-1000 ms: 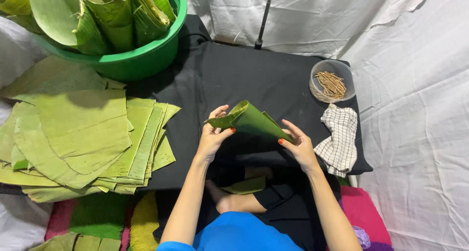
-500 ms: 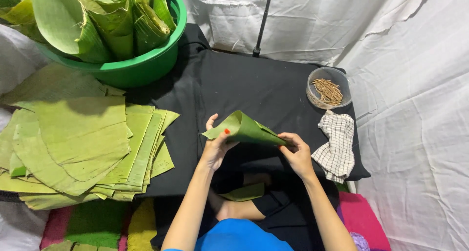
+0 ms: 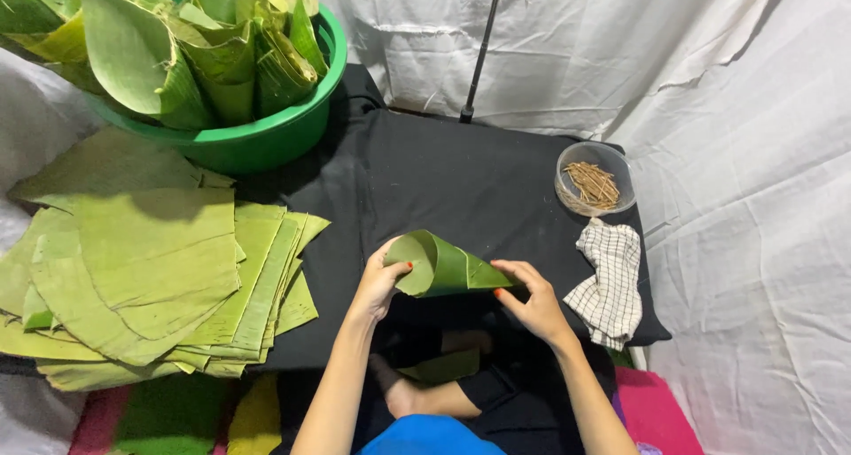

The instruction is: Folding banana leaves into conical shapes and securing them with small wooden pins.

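Leaf cone: a green leaf rolled into a cone, held above the near edge of the black surface, just in front of the person's lap. Wide mouth faces left and toward the camera; narrow end points right.
Left hand: at the cone's open mouth. Thumb lies on the rim, the other fingers are curled behind the leaf and clamped on it. Red nail polish visible on the thumb.
Right hand: at the cone's narrow end. Fingers bent and pinched together on the leaf tip; thumb nail red.
Below the hands: a bare foot and a scrap of green leaf lying on dark cloth in the lap.
Checked cloth: white with dark grid, crumpled, at the right edge of the surface, near the right hand but not touching it.
Clear bowl: round, transparent, holding a bunch of thin brown sticks; just beyond the checked cloth.
Flat leaf stack: many cut green leaf pieces fanned out on the left, overlapping the surface's left edge, well apart from the left hand.
Green tub: round plastic basin at far left, filled with finished cones standing upright.
Background: white sheeting draped behind and to the right; a thin dark pole standing at the far edge of the surface.
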